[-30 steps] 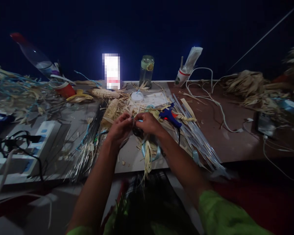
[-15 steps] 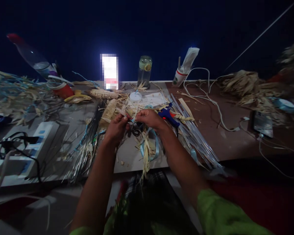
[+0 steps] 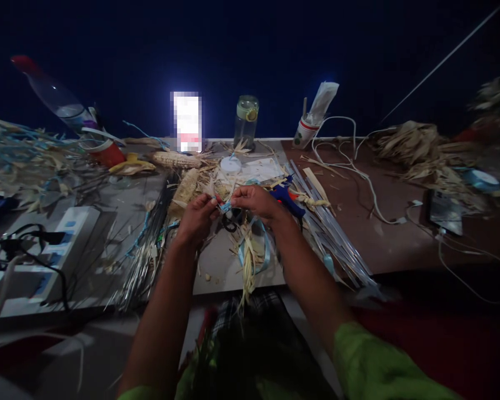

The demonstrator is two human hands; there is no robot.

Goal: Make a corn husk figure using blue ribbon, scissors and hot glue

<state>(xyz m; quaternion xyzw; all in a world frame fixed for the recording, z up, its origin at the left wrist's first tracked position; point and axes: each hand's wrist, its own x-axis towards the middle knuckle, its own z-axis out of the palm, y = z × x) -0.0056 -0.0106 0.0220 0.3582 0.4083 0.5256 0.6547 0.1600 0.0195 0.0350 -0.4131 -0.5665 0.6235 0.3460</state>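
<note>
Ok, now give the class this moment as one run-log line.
left hand: pinching; right hand: pinching; between them: blue strip; right of hands: glue gun

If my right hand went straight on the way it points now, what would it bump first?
Your right hand would probably meet the small light-blue piece between the hands first, then the left hand beyond it; exact depth is unclear here.

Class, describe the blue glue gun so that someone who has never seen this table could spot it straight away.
Find the greenish bottle at the back of the table, then come forward to the person's right hand. Just right of it, beside the clear rods, lies the glue gun. Its dark blue body with a red-orange patch stands out from the rods and pale strips.
</note>
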